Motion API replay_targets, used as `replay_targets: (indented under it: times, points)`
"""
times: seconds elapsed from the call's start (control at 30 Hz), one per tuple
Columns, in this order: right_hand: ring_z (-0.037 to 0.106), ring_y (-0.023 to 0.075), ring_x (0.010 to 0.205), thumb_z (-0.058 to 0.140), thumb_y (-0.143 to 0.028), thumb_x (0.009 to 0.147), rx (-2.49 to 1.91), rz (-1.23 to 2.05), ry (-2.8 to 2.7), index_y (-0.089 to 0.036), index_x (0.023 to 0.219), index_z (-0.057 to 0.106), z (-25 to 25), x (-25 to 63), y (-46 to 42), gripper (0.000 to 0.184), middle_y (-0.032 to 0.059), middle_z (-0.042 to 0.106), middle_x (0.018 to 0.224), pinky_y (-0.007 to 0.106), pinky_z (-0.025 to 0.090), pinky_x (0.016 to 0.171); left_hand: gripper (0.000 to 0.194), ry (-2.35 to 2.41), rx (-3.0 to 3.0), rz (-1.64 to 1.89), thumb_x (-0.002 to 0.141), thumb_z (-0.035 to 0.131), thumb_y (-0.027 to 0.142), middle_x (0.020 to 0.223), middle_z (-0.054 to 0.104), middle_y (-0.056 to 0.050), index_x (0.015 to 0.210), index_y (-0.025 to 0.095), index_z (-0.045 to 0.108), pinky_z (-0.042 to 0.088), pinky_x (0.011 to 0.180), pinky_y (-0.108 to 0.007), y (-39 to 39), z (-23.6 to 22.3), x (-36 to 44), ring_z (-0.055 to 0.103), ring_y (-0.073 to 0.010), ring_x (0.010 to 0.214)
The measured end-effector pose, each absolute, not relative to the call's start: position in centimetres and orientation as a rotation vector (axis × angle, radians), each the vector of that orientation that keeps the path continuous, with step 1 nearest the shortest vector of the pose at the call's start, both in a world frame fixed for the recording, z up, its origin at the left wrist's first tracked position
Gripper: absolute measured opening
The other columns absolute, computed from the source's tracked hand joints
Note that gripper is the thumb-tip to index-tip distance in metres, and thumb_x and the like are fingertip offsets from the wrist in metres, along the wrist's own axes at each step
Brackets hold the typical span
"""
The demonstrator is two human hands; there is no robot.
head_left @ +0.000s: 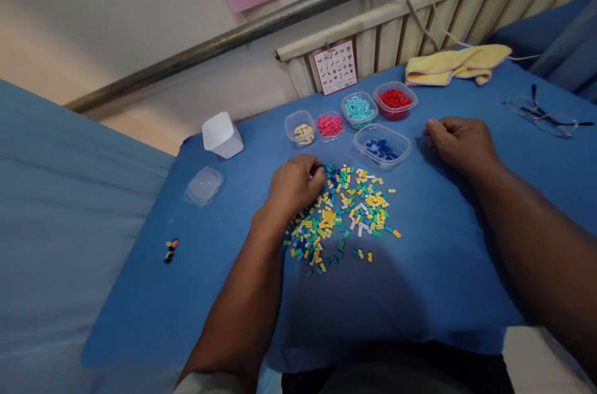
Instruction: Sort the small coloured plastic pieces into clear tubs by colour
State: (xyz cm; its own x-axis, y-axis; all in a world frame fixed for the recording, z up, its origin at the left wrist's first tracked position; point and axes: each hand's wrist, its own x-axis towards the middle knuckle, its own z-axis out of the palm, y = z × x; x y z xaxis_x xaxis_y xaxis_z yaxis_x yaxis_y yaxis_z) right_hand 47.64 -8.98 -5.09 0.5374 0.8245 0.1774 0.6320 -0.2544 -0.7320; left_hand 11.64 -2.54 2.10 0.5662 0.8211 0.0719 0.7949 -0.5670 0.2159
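Observation:
My left hand (295, 186) is at the upper left edge of a pile of small building bricks (326, 220) in yellow, teal, green, white and dark blue. Its fingers are curled and pinched together among the bricks; whatever they hold is hidden. To the right, my right hand (461, 142) rests on the blue cloth with fingers curled in and thumb against them. Any item inside it cannot be seen. Between the hands stands a clear tub with dark blue bricks (382, 148).
Behind are clear tubs of cream bricks (304, 133), pink bricks (329, 126), light blue bricks (359, 108) and red bricks (395, 100). A white cup (224, 136), a clear lid (204, 186) and a small brick figure (171, 250) lie left. Right are a yellow cloth (454, 64) and eyeglasses (550, 117).

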Motion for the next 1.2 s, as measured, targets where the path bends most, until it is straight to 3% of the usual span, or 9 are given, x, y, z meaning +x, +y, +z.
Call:
replay_targets:
  times: [0.2,0.43,0.53,0.7,0.97,1.2]
  points:
    - [0.071,0.0244,0.077,0.058,-0.050,0.102,-1.972,0.298,-1.199,-0.026,0.072,0.074,-5.2,47.6,-9.0,0.041,0.0047,0.079,0.077,0.036,0.046,0.072,0.020,1.088,2.610,0.379,0.104,0.062,0.025,0.111,0.082,-0.009,0.112,0.017,0.078,0.056,0.086,-0.035,-1.4,4.7,16.5,0.072,-0.0217,0.093]
    - [0.072,0.0258,0.077,0.057,-0.048,0.103,-1.963,0.295,-1.212,-0.028,0.072,0.072,-5.2,47.5,-8.9,0.040,0.0049,0.078,0.077,0.038,0.047,0.072,0.030,0.898,2.647,0.428,0.109,0.062,0.027,0.127,0.081,-0.011,0.133,0.018,0.076,0.056,0.101,-0.036,1.0,5.0,21.2,0.073,-0.0237,0.110]
    - [0.072,0.0244,0.079,0.059,-0.047,0.103,-1.965,0.297,-1.204,-0.026,0.072,0.073,-5.1,47.5,-8.9,0.040,0.0061,0.080,0.081,0.037,0.046,0.073,0.024,0.986,2.662,0.411,0.107,0.063,0.026,0.121,0.082,-0.011,0.122,0.017,0.080,0.057,0.097,-0.036,1.4,4.0,19.6,0.074,-0.0244,0.105]
    - [0.073,0.0254,0.079,0.059,-0.047,0.102,-1.979,0.285,-1.193,-0.026,0.071,0.073,-5.1,47.5,-8.8,0.039,0.0050,0.079,0.077,0.037,0.046,0.073,0.021,1.274,2.706,0.077,0.104,0.062,0.024,0.111,0.083,-0.011,0.107,0.019,0.082,0.057,0.090,-0.038,1.0,1.6,14.4,0.075,-0.0278,0.101]
    - [0.068,0.0215,0.074,0.058,-0.046,0.102,-2.010,0.282,-1.203,-0.021,0.075,0.077,-4.9,47.4,-8.9,0.042,0.0063,0.079,0.076,0.034,0.042,0.069,0.027,1.392,2.555,0.179,0.105,0.063,0.024,0.124,0.084,-0.009,0.125,0.021,0.080,0.059,0.103,-0.040,-0.4,0.0,9.0,0.077,-0.0283,0.113]
    - [0.069,0.0210,0.075,0.060,-0.046,0.101,-2.021,0.278,-1.202,-0.020,0.079,0.080,-5.0,47.4,-9.0,0.040,0.0052,0.078,0.075,0.034,0.043,0.071,0.031,1.275,2.658,0.417,0.107,0.060,0.021,0.135,0.080,-0.013,0.130,0.017,0.080,0.055,0.119,-0.045,-0.5,-1.3,10.4,0.071,-0.0295,0.132]
